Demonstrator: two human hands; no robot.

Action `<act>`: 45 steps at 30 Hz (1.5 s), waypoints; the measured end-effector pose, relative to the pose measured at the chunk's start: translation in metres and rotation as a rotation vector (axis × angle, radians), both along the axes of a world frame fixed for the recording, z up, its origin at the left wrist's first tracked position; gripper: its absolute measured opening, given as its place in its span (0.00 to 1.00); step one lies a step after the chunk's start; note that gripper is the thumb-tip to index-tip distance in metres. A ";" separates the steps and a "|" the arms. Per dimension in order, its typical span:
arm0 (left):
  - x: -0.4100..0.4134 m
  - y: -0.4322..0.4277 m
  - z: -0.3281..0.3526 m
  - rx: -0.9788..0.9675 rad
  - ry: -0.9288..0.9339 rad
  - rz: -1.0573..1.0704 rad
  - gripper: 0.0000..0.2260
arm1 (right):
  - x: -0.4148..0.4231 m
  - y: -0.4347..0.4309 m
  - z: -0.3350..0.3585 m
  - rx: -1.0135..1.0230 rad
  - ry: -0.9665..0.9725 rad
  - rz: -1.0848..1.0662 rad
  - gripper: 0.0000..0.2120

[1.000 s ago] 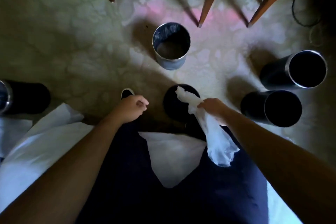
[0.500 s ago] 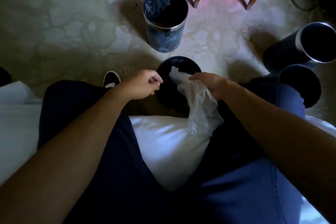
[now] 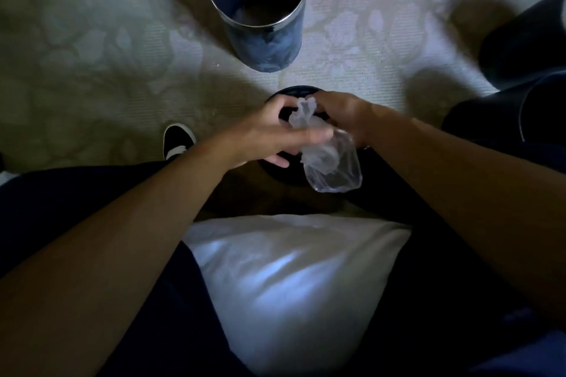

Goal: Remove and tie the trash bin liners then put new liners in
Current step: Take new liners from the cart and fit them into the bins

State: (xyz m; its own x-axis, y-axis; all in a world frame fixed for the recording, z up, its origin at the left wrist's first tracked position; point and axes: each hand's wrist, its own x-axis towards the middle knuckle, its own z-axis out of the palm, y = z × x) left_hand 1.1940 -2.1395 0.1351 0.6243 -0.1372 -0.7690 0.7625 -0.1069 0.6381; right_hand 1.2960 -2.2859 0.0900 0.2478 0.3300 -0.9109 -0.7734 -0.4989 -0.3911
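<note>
A clear plastic liner (image 3: 332,165) hangs bunched between my two hands, over a black bin (image 3: 298,90) that stands on the floor between my knees and is mostly hidden. My left hand (image 3: 266,131) grips the liner's neck with its thumb across the plastic. My right hand (image 3: 343,113) pinches the twisted top of the liner from the right. A steel-rimmed bin (image 3: 260,6) with a dark blue wall stands upright farther ahead, its inside dark.
Two black bins lie at the right edge, one far (image 3: 526,40) and one nearer (image 3: 505,119). My dark-trousered legs frame a white pillow (image 3: 291,278) at the bottom. My black shoe (image 3: 177,141) rests on the pale patterned carpet (image 3: 92,55).
The view has tilted down and closer. My left hand moved right and took hold of the liner; the liner is now gathered between both hands above the black bin.
</note>
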 end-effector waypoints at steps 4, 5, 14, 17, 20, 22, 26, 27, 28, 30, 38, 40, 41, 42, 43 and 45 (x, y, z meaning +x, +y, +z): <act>0.018 0.002 -0.021 0.108 -0.051 -0.006 0.18 | 0.019 -0.003 0.003 0.009 0.016 0.114 0.17; 0.021 0.002 -0.025 0.147 -0.067 0.006 0.13 | 0.026 -0.004 0.004 -0.055 -0.050 0.265 0.21; 0.036 0.023 -0.053 0.261 -0.091 0.034 0.13 | 0.039 0.025 0.031 -0.289 -0.526 1.356 0.35; 0.038 0.028 -0.050 0.335 -0.100 -0.036 0.12 | 0.032 0.023 0.008 -0.386 -0.666 1.363 0.17; 0.038 0.041 -0.050 0.508 -0.152 -0.190 0.13 | 0.045 0.013 -0.003 -0.465 -0.830 1.270 0.07; 0.038 0.051 -0.050 0.621 -0.148 -0.270 0.15 | 0.053 0.010 -0.004 -0.487 -0.889 1.276 0.07; 0.037 0.066 -0.049 0.840 -0.114 -0.428 0.16 | 0.066 0.008 -0.005 -0.523 -0.942 1.286 0.06; 0.037 0.070 -0.049 0.900 -0.101 -0.487 0.16 | 0.070 0.005 -0.006 -0.542 -0.945 1.249 0.09; 0.037 0.075 -0.049 0.955 -0.070 -0.551 0.17 | 0.074 0.002 -0.006 -0.564 -0.948 1.202 0.10; 0.037 0.083 -0.050 1.032 0.040 -0.673 0.18 | 0.080 -0.002 -0.006 -0.613 -0.947 1.137 0.09; 0.033 0.087 -0.073 0.969 0.145 -0.828 0.12 | 0.062 0.009 0.007 -0.704 -1.208 1.114 0.20; 0.032 0.089 -0.078 0.981 0.125 -0.836 0.11 | 0.052 0.020 0.022 -0.369 -1.359 1.057 0.16; 0.031 0.091 -0.080 0.991 0.109 -0.824 0.10 | 0.045 0.025 0.030 -0.149 -1.351 1.040 0.13; 0.030 0.093 -0.082 0.984 0.099 -0.801 0.09 | 0.037 0.029 0.035 0.025 -1.279 1.077 0.14; 0.029 0.094 -0.082 0.977 0.098 -0.787 0.08 | 0.029 0.030 0.036 0.126 -1.197 1.157 0.18; 0.028 0.093 -0.079 0.974 0.105 -0.785 0.07 | 0.013 0.026 0.022 0.083 -1.108 1.382 0.32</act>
State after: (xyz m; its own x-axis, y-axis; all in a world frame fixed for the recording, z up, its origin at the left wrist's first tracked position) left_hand 1.2221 -2.0466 0.0562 0.5611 0.2085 -0.8010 0.3222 -0.9465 -0.0206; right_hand 1.3086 -2.2595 0.1125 0.2048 0.8436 -0.4965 0.7745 -0.4498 -0.4449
